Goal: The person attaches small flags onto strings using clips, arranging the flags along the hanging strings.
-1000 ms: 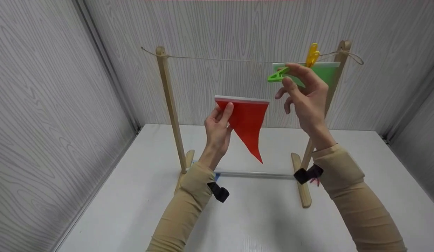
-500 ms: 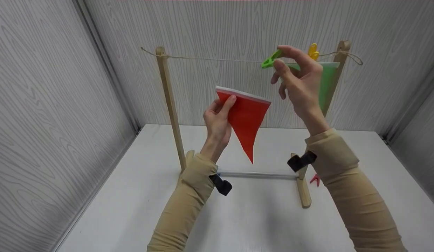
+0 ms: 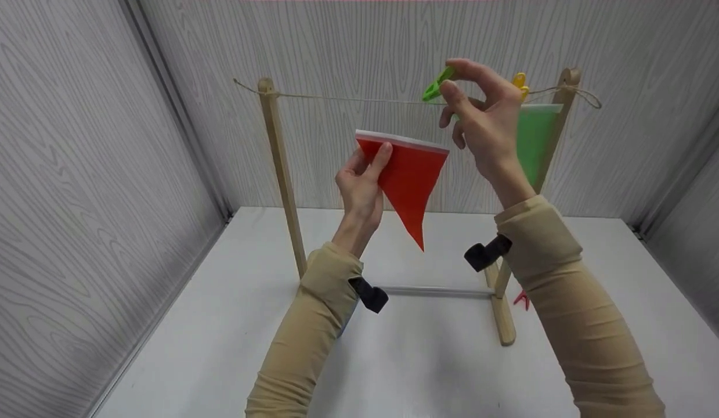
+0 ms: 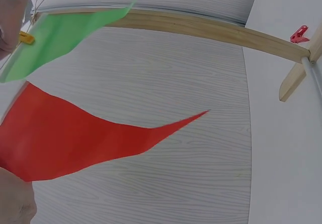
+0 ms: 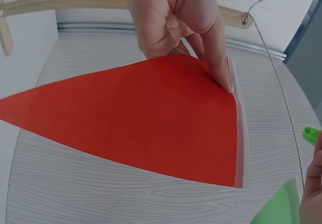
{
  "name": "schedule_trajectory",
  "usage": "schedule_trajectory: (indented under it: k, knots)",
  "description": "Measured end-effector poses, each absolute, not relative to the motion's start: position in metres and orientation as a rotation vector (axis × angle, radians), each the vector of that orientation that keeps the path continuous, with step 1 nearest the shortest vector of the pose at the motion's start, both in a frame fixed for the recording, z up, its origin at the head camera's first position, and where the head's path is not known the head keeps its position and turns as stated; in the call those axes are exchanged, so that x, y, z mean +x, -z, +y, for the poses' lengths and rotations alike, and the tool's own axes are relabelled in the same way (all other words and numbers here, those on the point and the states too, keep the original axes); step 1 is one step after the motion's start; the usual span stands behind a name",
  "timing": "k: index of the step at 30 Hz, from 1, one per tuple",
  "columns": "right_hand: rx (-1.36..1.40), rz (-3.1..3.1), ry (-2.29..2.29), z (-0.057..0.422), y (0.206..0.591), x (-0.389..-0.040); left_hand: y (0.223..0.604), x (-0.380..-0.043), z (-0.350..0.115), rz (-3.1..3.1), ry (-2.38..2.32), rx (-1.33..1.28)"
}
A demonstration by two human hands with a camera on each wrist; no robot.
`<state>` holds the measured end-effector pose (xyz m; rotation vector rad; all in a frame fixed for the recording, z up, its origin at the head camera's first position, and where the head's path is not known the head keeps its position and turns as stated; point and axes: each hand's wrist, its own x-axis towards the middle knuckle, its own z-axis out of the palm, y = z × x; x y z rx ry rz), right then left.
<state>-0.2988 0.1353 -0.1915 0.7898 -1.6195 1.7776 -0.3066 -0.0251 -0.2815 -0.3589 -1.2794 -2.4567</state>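
Between thumb and fingers my left hand (image 3: 360, 188) pinches a red triangular pennant (image 3: 414, 174) near its white top edge. The pennant's tip hangs down, and its top edge is a little below the string (image 3: 347, 99). My right hand (image 3: 484, 113) pinches a green clothespin (image 3: 437, 85) by its handles, close to the string and above the pennant. Behind the right hand, a green pennant (image 3: 536, 139) hangs on the string under a yellow clothespin (image 3: 520, 85); part of it is hidden. In the right wrist view the left thumb lies over the red pennant (image 5: 151, 118).
Two wooden posts, left (image 3: 282, 180) and right (image 3: 561, 125), carry the string. A pale rod (image 3: 434, 291) joins their feet low down. A red clothespin (image 3: 523, 299) lies on the white table (image 3: 417, 360) beside the right foot. Something blue (image 3: 349, 316) shows behind the left sleeve.
My right hand has moved up and left with the green clothespin, from below the string to its level. The left hand has raised the red pennant toward the string.
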Motion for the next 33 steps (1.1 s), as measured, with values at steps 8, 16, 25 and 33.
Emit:
schedule_trajectory:
  k: [8, 16, 25, 33]
  knots:
    - [0.744, -1.66, -1.755, 0.13, 0.187, -0.3, 0.273, -0.308, -0.022, -1.239, 2.501, -0.316]
    - [0.677, -1.705, -1.65, 0.125, 0.185, -0.301, 0.267, -0.308, -0.021, -1.214, 2.531, -0.339]
    - [0.636, -1.721, -1.592, 0.123, 0.182, -0.302, 0.262, -0.308, -0.021, -1.261, 2.514, -0.36]
    - [0.611, -1.783, -1.431, 0.118, 0.181, -0.306, 0.259, -0.31, -0.021, -1.285, 2.509, -0.376]
